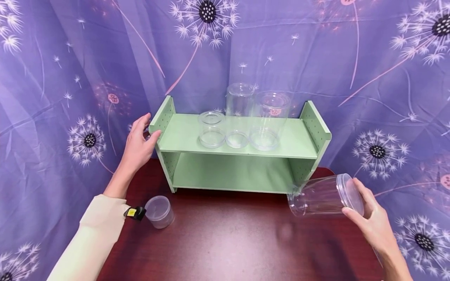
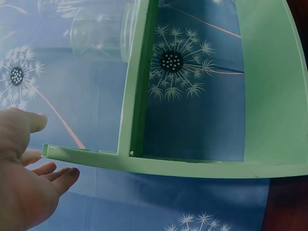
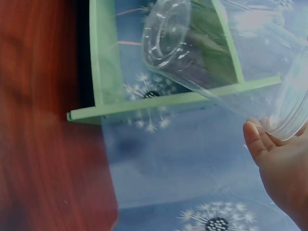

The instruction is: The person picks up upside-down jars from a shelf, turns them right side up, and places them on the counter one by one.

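Note:
My right hand (image 1: 374, 218) grips a clear plastic jar (image 1: 318, 197) by its lidded end, thumb on one side and fingers on the other. The jar is tipped on its side above the table, its base toward the shelf's right end. At the other end, my left hand (image 1: 138, 144) is at the front upper corner of the green shelf's (image 1: 225, 171) left side panel (image 1: 163, 117). In the left wrist view its thumb and fingers are spread on either side of that panel's end, a finger right at the tip.
On the upper board stand a short clear jar (image 1: 212, 130), a tall narrow one (image 1: 239, 117) and a wide one (image 1: 268, 123). A small lidded tub (image 1: 159, 212) sits on the dark red table (image 1: 228, 238) by my left wrist. Purple dandelion-print cloth (image 1: 274, 47) hangs behind and around.

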Tool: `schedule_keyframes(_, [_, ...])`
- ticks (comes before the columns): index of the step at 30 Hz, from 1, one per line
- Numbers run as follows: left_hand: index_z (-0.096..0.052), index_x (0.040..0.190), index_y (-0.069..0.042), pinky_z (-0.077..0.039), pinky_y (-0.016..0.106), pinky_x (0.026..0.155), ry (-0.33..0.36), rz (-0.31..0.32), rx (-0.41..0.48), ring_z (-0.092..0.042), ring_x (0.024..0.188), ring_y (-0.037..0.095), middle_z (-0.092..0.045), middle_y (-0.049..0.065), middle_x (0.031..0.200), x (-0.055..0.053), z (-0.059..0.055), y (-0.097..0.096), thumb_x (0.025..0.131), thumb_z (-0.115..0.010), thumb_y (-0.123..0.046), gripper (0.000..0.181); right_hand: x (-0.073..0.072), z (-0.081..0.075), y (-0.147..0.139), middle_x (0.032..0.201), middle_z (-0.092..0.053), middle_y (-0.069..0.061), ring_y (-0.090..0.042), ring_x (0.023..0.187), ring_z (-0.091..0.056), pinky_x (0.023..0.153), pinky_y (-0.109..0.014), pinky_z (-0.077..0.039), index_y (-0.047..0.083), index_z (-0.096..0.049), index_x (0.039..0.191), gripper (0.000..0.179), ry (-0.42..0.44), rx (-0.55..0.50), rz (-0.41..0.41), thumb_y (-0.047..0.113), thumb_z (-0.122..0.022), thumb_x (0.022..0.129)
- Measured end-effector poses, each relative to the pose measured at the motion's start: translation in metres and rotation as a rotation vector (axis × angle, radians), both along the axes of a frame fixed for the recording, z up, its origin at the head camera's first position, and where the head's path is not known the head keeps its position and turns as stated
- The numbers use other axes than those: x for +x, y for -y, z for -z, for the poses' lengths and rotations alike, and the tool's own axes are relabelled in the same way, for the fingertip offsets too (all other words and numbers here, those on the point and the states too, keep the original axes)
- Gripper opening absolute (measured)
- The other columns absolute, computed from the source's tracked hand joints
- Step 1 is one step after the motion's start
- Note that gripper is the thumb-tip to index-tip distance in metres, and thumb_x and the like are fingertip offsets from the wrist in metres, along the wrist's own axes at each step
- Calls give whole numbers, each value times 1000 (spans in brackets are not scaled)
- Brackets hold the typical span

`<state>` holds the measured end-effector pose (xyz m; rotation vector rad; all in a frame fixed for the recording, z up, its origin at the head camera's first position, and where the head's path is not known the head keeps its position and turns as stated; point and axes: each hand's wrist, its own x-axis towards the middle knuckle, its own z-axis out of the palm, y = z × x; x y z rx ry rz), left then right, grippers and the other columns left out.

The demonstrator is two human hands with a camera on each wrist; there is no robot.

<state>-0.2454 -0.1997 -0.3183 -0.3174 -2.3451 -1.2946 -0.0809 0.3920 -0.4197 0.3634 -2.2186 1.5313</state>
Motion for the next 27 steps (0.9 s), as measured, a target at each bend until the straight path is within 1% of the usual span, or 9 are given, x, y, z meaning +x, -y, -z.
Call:
schedule_keyframes(3, [-36,156,6,-42,54,111,-25,-12,-53,-43,138,39,-36,27,158,-4,0,-2,102,-62,-11,62,2,-6,-7,155,-43,7,1,138,-39,104,-7,-31,10,-34,162,90,4,105,73,-23,-64,83])
schedule_keyframes(5, [-37,156,6,-41,56,109,-36,-23,-87,-42,138,40,-36,27,158,-6,-1,-3,102,-62,-11,61,2,-9,-12,155,-43,11,3,136,-39,102,-5,-30,15,-35,162,91,14,177,124,-19,-67,84])
schedule_keyframes(8, [-37,156,6,-38,57,112,-26,-31,-114,-39,140,41,-35,28,159,-9,-1,-3,103,-61,-12,62,3,-15,-19,155,-42,16,8,133,-37,100,-2,-26,20,-36,163,92,24,264,181,-11,-73,85])
schedule_keyframes(11, [-35,158,4,-33,57,117,3,-32,-125,-38,142,42,-35,27,160,-12,-2,-4,104,-60,-14,62,3,-21,-24,156,-41,18,12,132,-35,100,-1,-22,21,-35,163,93,24,330,217,-5,-77,84])
schedule_keyframes(13, [-35,158,4,-32,56,118,19,-31,-128,-38,142,42,-35,27,160,-14,-2,-4,104,-59,-15,62,2,-25,-25,159,-38,18,13,133,-32,101,-1,-20,22,-34,163,93,31,352,223,-1,-79,85])
schedule_keyframes(17, [-36,157,5,-29,56,120,27,-32,-144,-37,144,44,-36,27,159,-16,-3,-4,104,-58,-12,60,2,-32,-25,160,-34,20,15,132,-29,103,-4,-16,26,-32,164,95,55,384,239,5,-82,85])
schedule_keyframes(24, [-39,156,5,-25,56,122,36,-38,-166,-36,145,45,-39,27,158,-18,-3,-1,104,-56,-11,56,1,-37,-24,153,-38,21,13,125,-35,100,-3,-19,32,-33,163,101,61,411,248,10,-87,80])
schedule_keyframes(25, [-38,156,4,-25,56,122,42,-38,-167,-36,145,45,-39,27,158,-17,-3,-1,105,-55,-11,56,1,-37,-24,152,-39,19,12,124,-35,99,-3,-19,31,-33,163,102,57,419,248,10,-88,79])
schedule_keyframes(27, [-37,158,2,-25,57,121,57,-35,-170,-35,145,45,-39,27,158,-17,-4,-1,105,-54,-12,57,0,-38,-23,153,-41,10,12,123,-35,99,-3,-19,29,-33,163,104,52,434,246,12,-89,78])
